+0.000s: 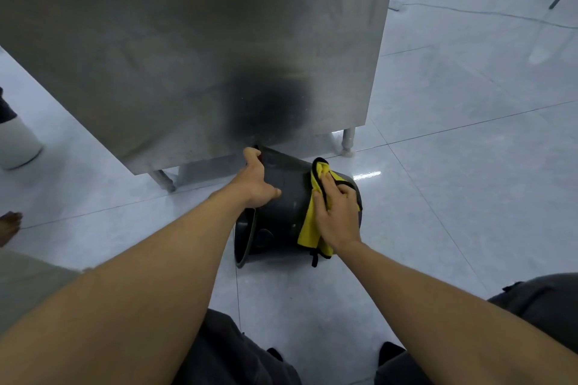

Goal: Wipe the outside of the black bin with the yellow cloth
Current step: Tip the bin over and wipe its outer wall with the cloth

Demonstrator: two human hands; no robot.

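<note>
**binwatcher:** ok so where's everything sitting in this shot?

**tilefloor99:** The black bin (281,206) is lying tipped on its side on the pale tiled floor (453,197), just below the middle of the frame. Its open mouth is facing the lower left, toward the person, and its far end is sitting right at the bottom edge of a big stainless steel cabinet (194,50) that's filling the upper left and centre. You can see the bin's dark smudgy reflection showing in the steel panel.

**binwatcher:** and the hands?

**tilefloor99:** The left hand (255,181) is gripping the bin, fingers curling over its upper far edge near the cabinet, thumb sticking out to the right across the wall. The right hand (336,212) is lying flat and spread, pressing the yellow cloth (308,222) against the curved outer side of the bin, right of centre. So that one's open-palmed, not clutching, just pinning the cloth down.

**binwatcher:** cloth details?

**tilefloor99:** Yellow with a black trim. Part of it is poking up above the fingers, the rest is draping down the bin's side below the palm, and a little black loop is dangling at the bottom corner, near the floor.

**binwatcher:** anything else around?

**tilefloor99:** The person's knees in dark trousers (237,353) are showing along the bottom edge. A white cylindrical thing (17,147) is standing at the far left, with a bare foot (9,225) just below it. A thin cable (481,12) is running across the floor at upper right.
</note>
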